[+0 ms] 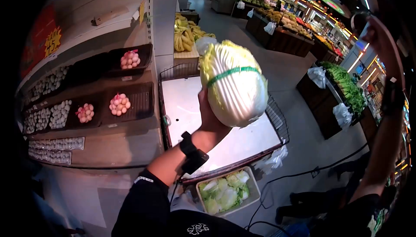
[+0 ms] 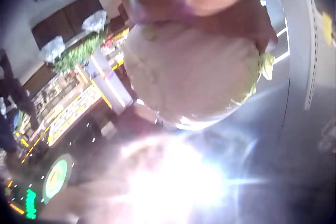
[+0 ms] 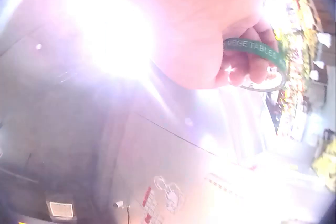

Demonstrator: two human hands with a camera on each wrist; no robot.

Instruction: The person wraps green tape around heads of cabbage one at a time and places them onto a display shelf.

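Observation:
A pale napa cabbage (image 1: 238, 98) with yellow-green leaf tips is held up over a white-topped stand. A green tape band (image 1: 234, 73) runs across its upper part. My left hand (image 1: 211, 122) grips the cabbage from below and its left side, thumb along the leaves. In the left wrist view, the cabbage's pale base (image 2: 189, 77) fills the middle. High at the far right, my right hand (image 1: 376, 35) is raised well away from the cabbage. Its curled fingers hold a roll of green tape (image 3: 252, 48) printed with "VEGETABLES", clearest in the right wrist view.
Below the cabbage is the white stand top (image 1: 186, 107) with wire sides. A bin (image 1: 255, 193) of loose cabbage leaves stands at its near edge. Egg shelves (image 1: 130, 143) rise on the left, bananas (image 1: 184, 37) behind. A black cable (image 1: 299, 175) crosses the floor.

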